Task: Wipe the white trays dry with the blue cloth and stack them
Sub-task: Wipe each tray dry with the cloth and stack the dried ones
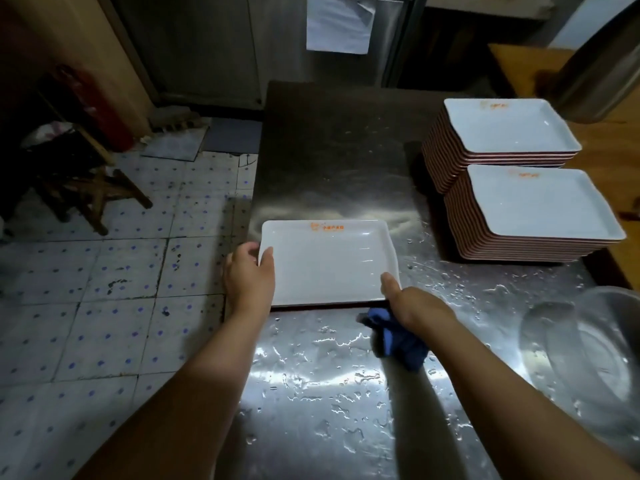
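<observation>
tray (329, 261) gripped: left hand (247, 275) at 9 o'clock edge, right hand (412, 303) at 5 o'clock corner, blue cloth (398, 337) bunched beneath. keep it level, carry to the stacks (530, 216) at 2 o'clock.

Steel tabletop (332, 161), wet and beaded with water near the front edge. One white tray (329, 263) lies flat at its left edge. Two tray stacks sit on the right side, the far stack (502, 133) right behind the near stack (533, 216). A clear bowl (585, 351) rests at the near right.
</observation>
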